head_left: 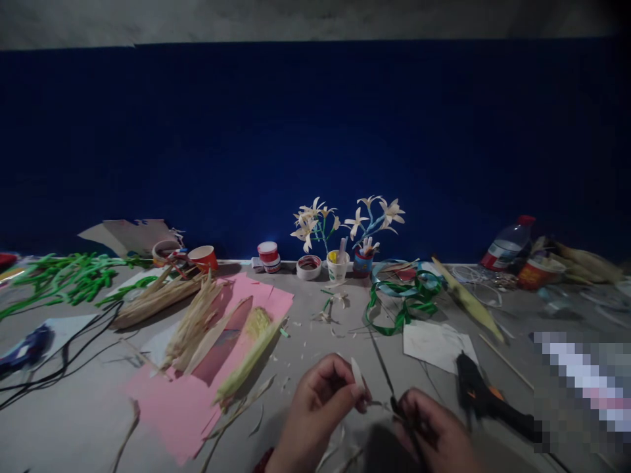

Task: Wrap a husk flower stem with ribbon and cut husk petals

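My left hand (320, 404) pinches a pale, petal-shaped piece of corn husk (357, 374) between thumb and fingers. Close by on the right, my right hand (436, 424) is closed around dark scissors (383, 368). Their blades are apart, one angled up and away, the other reaching left to just beside my left fingertips. Whether that lower blade touches the husk piece is hard to tell. Small pale trimmings lie on the grey table around and below my hands.
Corn husks (190, 322) lie on pink paper (167, 407) at left, near green pipe cleaners (83, 276). Husk flowers (313, 220) stand in a paper cup (338, 268) at the back. Green ribbon (387, 322), a glue gun (488, 397) and a bottle (510, 243) are at right.
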The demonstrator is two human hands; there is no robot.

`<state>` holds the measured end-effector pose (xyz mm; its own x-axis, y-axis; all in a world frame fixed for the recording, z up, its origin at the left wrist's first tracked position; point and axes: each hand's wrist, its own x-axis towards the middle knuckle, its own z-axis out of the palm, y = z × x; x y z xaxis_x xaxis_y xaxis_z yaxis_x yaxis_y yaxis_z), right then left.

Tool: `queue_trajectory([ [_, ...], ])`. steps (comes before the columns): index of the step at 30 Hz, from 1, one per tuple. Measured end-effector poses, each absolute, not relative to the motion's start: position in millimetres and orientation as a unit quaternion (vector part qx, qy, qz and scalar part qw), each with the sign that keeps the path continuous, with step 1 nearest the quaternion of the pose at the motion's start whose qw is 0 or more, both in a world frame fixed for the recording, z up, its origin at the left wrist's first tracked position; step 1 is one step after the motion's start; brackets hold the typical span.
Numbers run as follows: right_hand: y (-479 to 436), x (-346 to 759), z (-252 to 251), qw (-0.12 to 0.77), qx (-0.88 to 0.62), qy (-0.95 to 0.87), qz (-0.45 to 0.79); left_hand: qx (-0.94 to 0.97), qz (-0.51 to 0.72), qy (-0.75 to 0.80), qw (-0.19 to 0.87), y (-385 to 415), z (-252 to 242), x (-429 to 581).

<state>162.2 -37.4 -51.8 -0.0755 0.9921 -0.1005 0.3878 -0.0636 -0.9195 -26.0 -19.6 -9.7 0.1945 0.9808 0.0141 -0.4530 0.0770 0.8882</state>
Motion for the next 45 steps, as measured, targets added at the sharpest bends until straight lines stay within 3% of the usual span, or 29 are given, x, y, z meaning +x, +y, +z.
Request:
queue_trajectory([
  [2,-29,170,-57,0.251,-0.63,-0.682,0.273,0.408,0.543,0.329,0.656,-19,-11,-27],
  [4,-22,175,-61,0.187,-0.647,-0.715,0.188,0.406,0.539,0.334,0.658,-18,-13,-27],
  [11,-14,167,-54,0.145,-0.636,-0.74,0.16,0.415,0.505,0.343,0.674,-18,-9,-30],
  [17,-7,175,-35,0.122,-0.611,-0.753,0.211,0.411,0.498,0.344,0.682,-20,-3,-29],
  [19,-8,177,-25,0.149,-0.597,-0.754,0.231,0.395,0.489,0.335,0.702,-21,-2,-29],
  [24,-14,170,4,0.383,-0.422,-0.717,0.401,0.312,0.407,0.268,0.816,-20,-5,-25],
  [28,-14,159,14,0.418,-0.338,-0.723,0.434,0.296,0.362,0.237,0.852,-18,-11,-19],
  [32,-12,155,16,0.424,-0.353,-0.727,0.409,0.293,0.359,0.252,0.85,-19,-14,-19],
  [35,-14,155,18,0.394,-0.394,-0.744,0.368,0.345,0.432,0.299,0.778,-18,-6,-24],
  [37,-16,155,19,0.372,-0.415,-0.759,0.337,0.462,0.476,0.346,0.663,-19,3,-28],
  [40,-17,152,19,0.356,-0.431,-0.78,0.282,0.635,0.467,0.401,0.467,-21,15,-30],
  [45,-19,146,16,0.367,-0.423,-0.802,0.206,0.717,0.478,0.418,0.288,-26,11,-24],
])
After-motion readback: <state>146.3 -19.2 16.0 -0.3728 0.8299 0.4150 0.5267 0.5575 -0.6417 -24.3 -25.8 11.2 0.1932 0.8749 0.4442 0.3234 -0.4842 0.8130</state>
